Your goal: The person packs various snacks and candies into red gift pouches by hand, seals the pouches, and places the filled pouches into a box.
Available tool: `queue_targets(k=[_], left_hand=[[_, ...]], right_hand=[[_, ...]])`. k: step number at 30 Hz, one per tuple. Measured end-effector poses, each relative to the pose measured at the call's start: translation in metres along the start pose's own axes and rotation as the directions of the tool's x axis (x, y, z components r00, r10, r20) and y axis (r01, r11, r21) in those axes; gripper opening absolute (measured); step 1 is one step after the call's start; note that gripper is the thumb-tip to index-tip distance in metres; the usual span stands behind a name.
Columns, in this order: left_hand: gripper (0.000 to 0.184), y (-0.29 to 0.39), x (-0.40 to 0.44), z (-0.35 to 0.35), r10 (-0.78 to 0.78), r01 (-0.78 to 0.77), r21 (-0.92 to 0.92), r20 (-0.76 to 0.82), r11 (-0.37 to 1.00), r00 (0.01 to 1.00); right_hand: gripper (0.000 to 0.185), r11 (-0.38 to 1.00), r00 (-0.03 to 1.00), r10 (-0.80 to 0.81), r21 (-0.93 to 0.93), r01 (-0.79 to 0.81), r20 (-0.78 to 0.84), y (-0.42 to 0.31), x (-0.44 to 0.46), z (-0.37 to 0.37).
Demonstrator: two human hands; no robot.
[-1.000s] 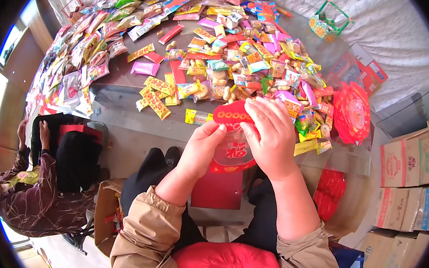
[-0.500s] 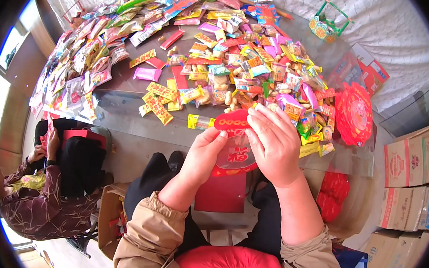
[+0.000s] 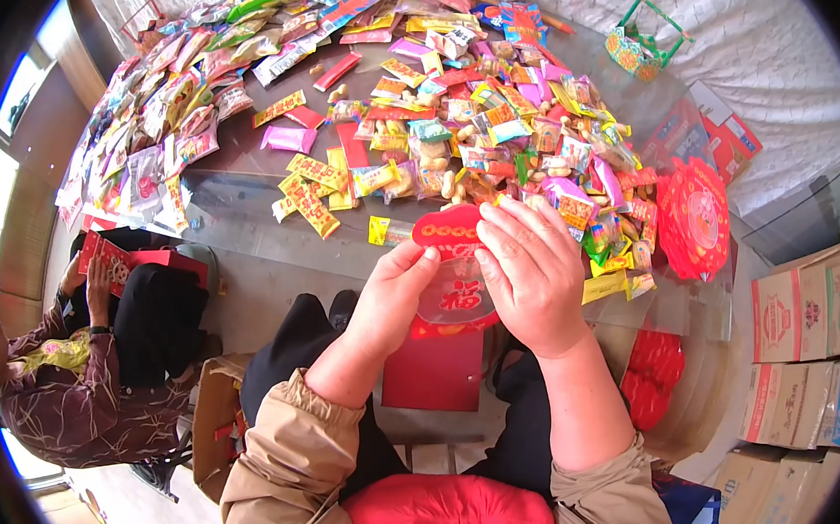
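Between my hands is a red plastic candy bag with a clear window, a red Chinese character and gold coin shapes along its rounded top. My left hand pinches its left side, thumb on the front. My right hand is closed on the upper right edge; its fingertips partly hide the bag's top corner. No candy shows through the window. Just beyond the bag, a large pile of wrapped candies and peanuts spreads over the glass-topped table.
A stack of red bags lies at the table's right edge. More packets are heaped at the far left. A green basket stands behind. At left, a seated person holds a red card. Cardboard boxes are stacked at right.
The bag has tilted and shifted slightly up and left in my hands, showing more of its window. The seated person's red card now appears opened out.
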State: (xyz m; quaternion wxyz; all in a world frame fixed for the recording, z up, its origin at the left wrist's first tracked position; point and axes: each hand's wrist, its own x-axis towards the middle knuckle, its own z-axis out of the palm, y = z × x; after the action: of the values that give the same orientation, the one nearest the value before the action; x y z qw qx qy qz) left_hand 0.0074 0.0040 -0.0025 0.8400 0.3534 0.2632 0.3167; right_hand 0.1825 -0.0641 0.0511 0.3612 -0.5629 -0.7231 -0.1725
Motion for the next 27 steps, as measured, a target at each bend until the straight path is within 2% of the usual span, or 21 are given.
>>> queue_targets(k=[8,14,17,19,22,27], left_hand=[[0.031,0.001,-0.001,-0.002,-0.001,0.001,0.003,0.001,1.000,1.000],[0.031,0.004,-0.002,-0.003,-0.020,0.020,0.011,0.029,1.000,0.999],[0.030,0.002,-0.002,-0.003,-0.032,0.031,0.026,0.030,0.999,0.999],[0.029,-0.001,-0.002,-0.003,-0.041,0.040,0.038,0.020,0.998,0.999],[0.031,-0.005,0.000,-0.011,-0.100,0.080,0.211,0.084,0.974,0.992],[0.028,-0.003,-0.002,-0.007,-0.096,0.069,0.275,0.084,0.959,0.992]], right_hand=[[0.028,0.998,0.997,-0.058,0.021,0.059,-0.042,0.000,0.000,0.001],[0.027,0.998,0.997,-0.041,0.054,0.044,-0.065,0.000,0.000,0.002],[0.027,0.997,0.997,0.020,0.075,-0.015,-0.068,0.000,-0.002,0.003],[0.026,0.995,0.998,0.055,0.082,-0.054,-0.014,-0.001,-0.001,0.000],[0.025,0.990,0.994,0.100,0.098,-0.104,0.046,-0.001,-0.003,0.001],[0.024,0.948,0.964,0.230,0.193,-0.252,0.132,-0.001,-0.004,0.001]])
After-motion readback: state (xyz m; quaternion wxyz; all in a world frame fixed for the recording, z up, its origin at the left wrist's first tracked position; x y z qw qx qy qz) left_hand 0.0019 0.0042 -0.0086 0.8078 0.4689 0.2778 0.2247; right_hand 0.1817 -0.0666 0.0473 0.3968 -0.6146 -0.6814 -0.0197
